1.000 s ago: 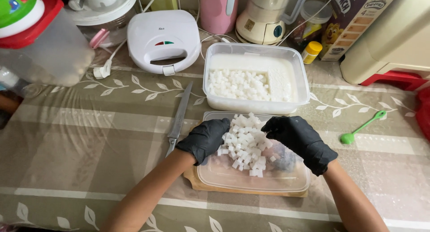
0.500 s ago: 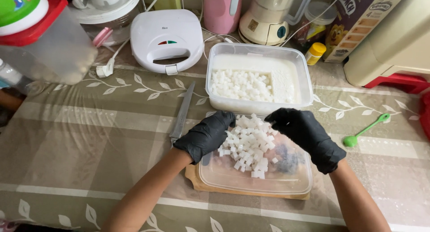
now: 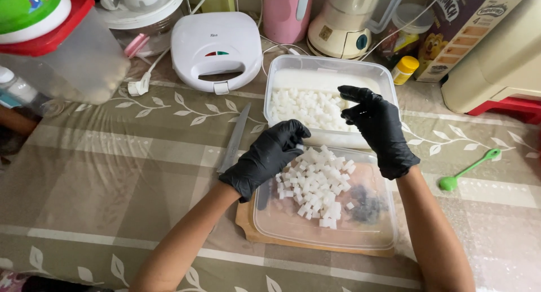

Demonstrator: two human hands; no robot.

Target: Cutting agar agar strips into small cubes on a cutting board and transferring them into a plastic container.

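Both my hands wear black gloves. My left hand (image 3: 265,156) is cupped against the left side of a pile of small white cubes (image 3: 315,185), fingers curled and touching them. The pile lies on a clear plastic lid (image 3: 372,230) set on a wooden board (image 3: 246,221). My right hand (image 3: 375,128) is raised over the near rim of a clear rectangular container (image 3: 271,89); its fingers are apart and no cube shows in them. In the container lie more white cubes (image 3: 304,106) in a milky liquid.
A knife (image 3: 234,140) lies left of the container on the leaf-patterned cloth. A green spoon (image 3: 468,171) lies at the right. Along the back stand a white sandwich maker (image 3: 217,49), a blender base (image 3: 341,27), a pink bottle (image 3: 287,10), a small yellow-capped bottle (image 3: 406,69) and a cereal box (image 3: 468,27).
My right hand has lifted off the pile and moved up toward the container. My left hand has stayed at the pile's left side.
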